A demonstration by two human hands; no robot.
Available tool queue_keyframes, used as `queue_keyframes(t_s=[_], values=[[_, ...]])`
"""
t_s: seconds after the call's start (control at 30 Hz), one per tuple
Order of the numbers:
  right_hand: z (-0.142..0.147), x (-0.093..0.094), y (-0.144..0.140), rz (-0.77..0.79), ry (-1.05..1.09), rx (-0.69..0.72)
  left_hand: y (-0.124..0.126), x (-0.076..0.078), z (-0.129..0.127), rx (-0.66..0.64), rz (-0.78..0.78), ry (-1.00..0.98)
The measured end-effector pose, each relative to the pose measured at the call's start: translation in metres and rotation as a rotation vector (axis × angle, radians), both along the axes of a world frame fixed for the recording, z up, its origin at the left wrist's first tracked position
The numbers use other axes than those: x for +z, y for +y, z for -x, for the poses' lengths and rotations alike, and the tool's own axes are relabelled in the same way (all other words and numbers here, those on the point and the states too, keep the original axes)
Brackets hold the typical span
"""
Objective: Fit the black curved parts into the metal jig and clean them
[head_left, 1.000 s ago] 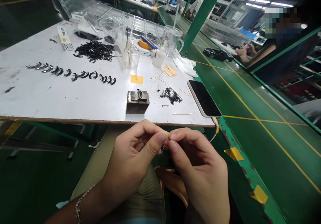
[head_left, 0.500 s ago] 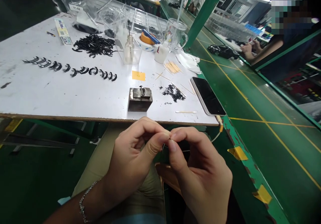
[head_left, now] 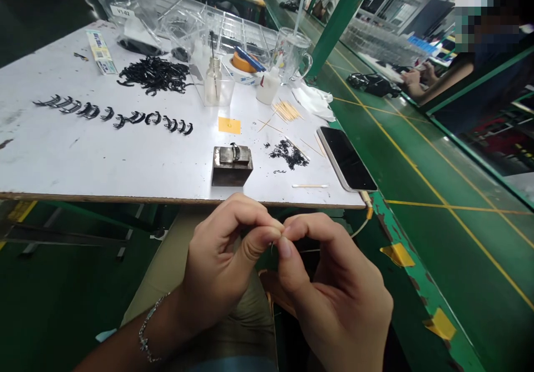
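We pinch a tiny black part between left hand and right hand over the lap — a loosened pinch could drop it.

bare hands, silver chain bracelet, khaki trousers

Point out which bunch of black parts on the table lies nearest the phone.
The small scattered heap of tiny black bits, just left of the phone. The big pile and the neat row of hooks lie farther left.
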State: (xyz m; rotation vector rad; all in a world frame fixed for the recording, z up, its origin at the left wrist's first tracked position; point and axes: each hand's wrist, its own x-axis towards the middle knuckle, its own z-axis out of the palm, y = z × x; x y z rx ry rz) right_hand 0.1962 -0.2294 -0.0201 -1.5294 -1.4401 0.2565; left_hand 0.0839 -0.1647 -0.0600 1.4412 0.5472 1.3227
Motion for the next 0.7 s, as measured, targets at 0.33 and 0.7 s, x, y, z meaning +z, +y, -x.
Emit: queue_keyframes(t_s=[0.33, 0.7], values=[[0.006, 0.002, 0.005, -0.009, 0.025, -0.019, 0.001, -0.004, -0.001, 0.068, -0.097, -0.037], [0.020, -0.006, 0.011, -0.163, -0.070, -0.143, -0.002, -0.010, -0.007, 0.059, -0.002, -0.153]])
